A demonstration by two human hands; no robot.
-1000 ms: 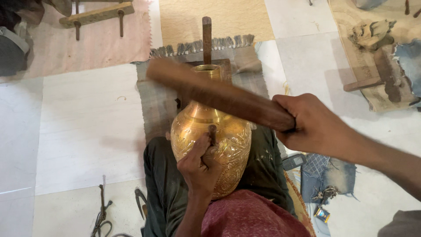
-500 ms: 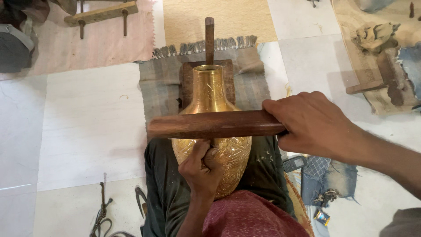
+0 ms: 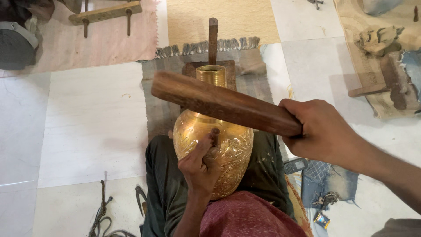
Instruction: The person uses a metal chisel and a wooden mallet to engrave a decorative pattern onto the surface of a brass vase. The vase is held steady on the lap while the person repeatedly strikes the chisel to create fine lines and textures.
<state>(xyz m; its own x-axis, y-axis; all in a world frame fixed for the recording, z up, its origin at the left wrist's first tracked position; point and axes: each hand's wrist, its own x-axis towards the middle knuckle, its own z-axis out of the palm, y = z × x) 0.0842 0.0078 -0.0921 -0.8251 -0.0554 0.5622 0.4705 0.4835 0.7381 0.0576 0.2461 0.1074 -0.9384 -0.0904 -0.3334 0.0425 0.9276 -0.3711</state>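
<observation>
A golden brass vase [image 3: 228, 145] with engraved patterns lies on my lap, its neck pointing away onto a wooden block [image 3: 193, 69]. My left hand [image 3: 202, 166] rests on the vase's belly and pinches a small dark chisel [image 3: 215, 135] upright against the metal. My right hand [image 3: 322, 131] grips one end of a long brown wooden mallet [image 3: 223, 103], which is raised at a slant above the chisel and crosses in front of the vase's neck.
A grey fringed mat [image 3: 160, 109] lies under the block. Wooden tools [image 3: 105, 13] lie at the top left and a wooden piece [image 3: 386, 79] on cloth to the right. A dark phone [image 3: 294, 165] sits by my right knee. Cord and metal tools [image 3: 103, 210] lie at the lower left.
The mallet came down level onto the chisel half a second ago and has now swung back up to a slant. My left hand stays on the vase.
</observation>
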